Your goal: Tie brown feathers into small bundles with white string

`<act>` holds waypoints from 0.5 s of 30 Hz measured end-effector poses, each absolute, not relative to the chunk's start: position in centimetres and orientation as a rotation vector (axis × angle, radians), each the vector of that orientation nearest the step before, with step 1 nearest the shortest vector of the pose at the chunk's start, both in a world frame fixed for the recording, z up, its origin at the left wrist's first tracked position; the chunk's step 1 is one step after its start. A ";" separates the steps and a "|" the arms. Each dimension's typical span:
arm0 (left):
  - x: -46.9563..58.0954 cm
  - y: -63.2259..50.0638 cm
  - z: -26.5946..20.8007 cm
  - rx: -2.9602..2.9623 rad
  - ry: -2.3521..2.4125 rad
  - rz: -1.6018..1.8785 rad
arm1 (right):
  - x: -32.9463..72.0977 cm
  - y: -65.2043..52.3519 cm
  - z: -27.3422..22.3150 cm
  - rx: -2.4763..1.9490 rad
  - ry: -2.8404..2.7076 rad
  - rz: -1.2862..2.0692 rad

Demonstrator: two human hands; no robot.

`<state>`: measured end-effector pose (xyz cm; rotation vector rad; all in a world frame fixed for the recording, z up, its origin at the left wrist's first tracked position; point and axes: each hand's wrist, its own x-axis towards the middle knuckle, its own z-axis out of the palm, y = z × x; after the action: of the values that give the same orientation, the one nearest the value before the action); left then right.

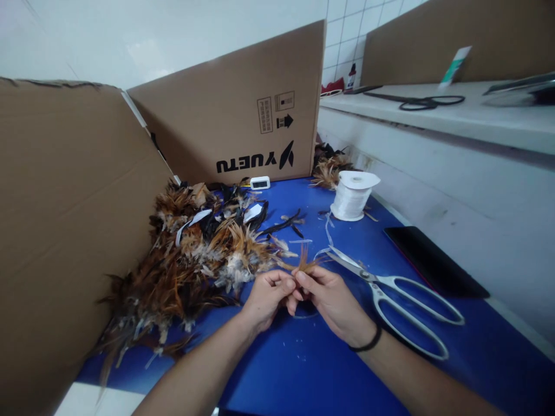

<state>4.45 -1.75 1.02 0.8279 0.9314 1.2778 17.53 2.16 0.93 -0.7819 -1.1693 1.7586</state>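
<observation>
Over the flat blue bench (269,375), between the brown-and-black feather heap (173,277) along its left edge and silver metal scissors (373,278) nearer its right, the left hand (269,296) and right hand (335,299) pinch an orange-brown feather tuft (305,264), seemingly aligning it, further adjustment calling for a steady hold.

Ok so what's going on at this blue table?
A person's right hand pinches a small tuft of brown feathers, with the left hand right up against it; whether that one grips too is unclear. A big feather pile lies to the left on the blue table. Scissors lie to the right, with a white spool beyond them.
</observation>
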 end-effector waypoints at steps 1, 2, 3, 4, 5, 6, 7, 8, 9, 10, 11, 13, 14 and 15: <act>4.5 -1.7 1.0 0.825 0.932 1.280 | 17.5 2.1 0.9 -0.779 -1.164 1.767; 4.5 -1.7 1.0 0.823 0.932 1.282 | 17.5 2.1 0.9 -0.780 -1.159 1.770; 4.5 -1.7 1.0 0.824 0.931 1.282 | 17.5 2.1 0.8 -0.784 -1.157 1.767; 4.5 -1.7 1.0 0.825 0.932 1.281 | 17.4 2.1 0.8 -0.788 -1.157 1.762; 4.5 -1.7 1.0 0.827 0.933 1.280 | 17.4 2.1 0.8 -0.792 -1.158 1.757; 4.5 -1.7 1.0 0.828 0.933 1.279 | 17.4 2.1 0.8 -0.793 -1.160 1.755; 4.5 -1.7 1.0 0.830 0.934 1.278 | 17.4 2.1 0.8 -0.791 -1.162 1.756; 4.5 -1.7 1.0 0.831 0.933 1.278 | 17.4 2.1 0.7 -0.787 -1.165 1.757; 4.5 -1.7 1.0 0.830 0.929 1.279 | 17.4 2.1 0.7 -0.781 -1.167 1.761; 4.5 -1.7 1.0 0.828 0.924 1.280 | 17.4 2.1 0.6 -0.775 -1.168 1.766; 4.5 -1.7 1.0 0.828 0.917 1.281 | 17.4 2.1 0.6 -0.771 -1.170 1.770; 4.5 -1.7 1.1 0.824 0.904 1.283 | 17.4 2.2 0.6 -0.770 -1.172 1.769; 4.4 -1.7 1.2 0.822 0.898 1.283 | 17.4 2.2 0.7 -0.769 -1.175 1.766; 4.4 -1.7 1.2 0.822 0.894 1.284 | 17.5 2.2 0.8 -0.766 -1.179 1.759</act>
<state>4.36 -1.71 1.25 0.8218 0.8935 1.2844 17.47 2.20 0.75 -0.7661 -1.1793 1.7590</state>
